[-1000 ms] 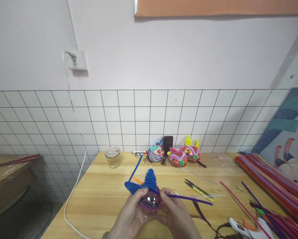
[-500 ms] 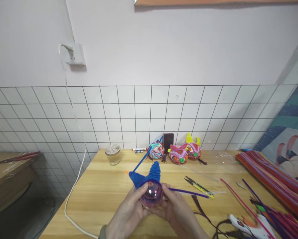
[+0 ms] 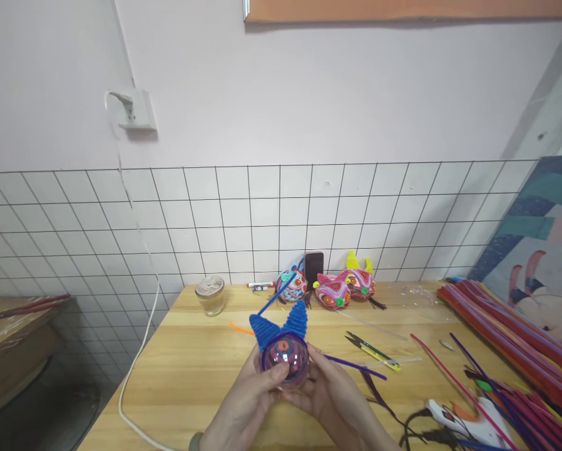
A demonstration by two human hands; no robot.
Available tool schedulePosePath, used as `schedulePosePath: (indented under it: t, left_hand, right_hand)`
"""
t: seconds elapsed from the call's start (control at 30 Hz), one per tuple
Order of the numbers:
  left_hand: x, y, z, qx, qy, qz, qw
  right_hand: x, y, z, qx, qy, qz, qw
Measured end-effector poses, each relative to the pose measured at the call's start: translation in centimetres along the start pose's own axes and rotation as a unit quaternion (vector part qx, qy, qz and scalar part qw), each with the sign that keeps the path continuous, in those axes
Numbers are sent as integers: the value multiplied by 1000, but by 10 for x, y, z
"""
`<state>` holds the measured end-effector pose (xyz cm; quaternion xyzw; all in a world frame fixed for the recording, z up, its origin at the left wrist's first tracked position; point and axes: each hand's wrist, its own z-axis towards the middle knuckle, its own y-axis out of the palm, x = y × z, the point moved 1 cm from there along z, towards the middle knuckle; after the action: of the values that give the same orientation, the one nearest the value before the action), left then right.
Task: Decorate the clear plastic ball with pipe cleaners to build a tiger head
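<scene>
Both my hands hold a clear plastic ball (image 3: 285,358) with red and purple coils inside, just above the wooden table (image 3: 191,369). Two blue pipe-cleaner ears (image 3: 281,326) stand on top of the ball, and a blue stem pokes up from behind the left ear. My left hand (image 3: 250,401) cups the ball's left side with the thumb across its front. My right hand (image 3: 330,398) wraps the right side and underside. A purple pipe cleaner (image 3: 356,366) sticks out to the right from near the ball.
Three finished colourful heads (image 3: 330,291) and a phone (image 3: 313,268) stand by the tiled wall, with a glass jar (image 3: 209,294) to the left. Yellow-handled snips (image 3: 372,352), a glue gun (image 3: 464,426) and piles of pipe cleaners (image 3: 516,341) lie to the right. A white cable (image 3: 135,369) hangs left.
I have turned the ball in my hands, so the ears now stand upright and a round eye faces me. My left thumb has moved onto its front.
</scene>
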<state>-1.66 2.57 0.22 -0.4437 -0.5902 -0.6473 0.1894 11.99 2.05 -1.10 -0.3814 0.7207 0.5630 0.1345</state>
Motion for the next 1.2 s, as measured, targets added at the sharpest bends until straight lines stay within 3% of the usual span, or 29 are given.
schedulePosePath:
  t: [0.27, 0.43, 0.57, 0.73, 1.07, 1.2]
  left_hand:
    - [3, -2, -1, 4, 1, -5, 1000]
    - [11, -5, 1, 56, -14, -17, 998]
    - [20, -10, 5, 91, 49, 38, 994]
    - [26, -8, 7, 101, 142, 169, 970]
    - [19, -6, 4, 85, 148, 284, 943]
    - [20, -4, 3, 49, 153, 266, 951]
  right_hand:
    - [-4, 3, -4, -42, 18, 43, 998]
    - [-6, 1, -10, 4, 25, 59, 998]
    - [-5, -2, -19, 33, 49, -19, 998]
    - [-8, -7, -23, 61, -22, -121, 991]
    - [-17, -19, -12, 48, -127, -174, 975]
    - [-21, -20, -12, 37, -157, -212, 964]
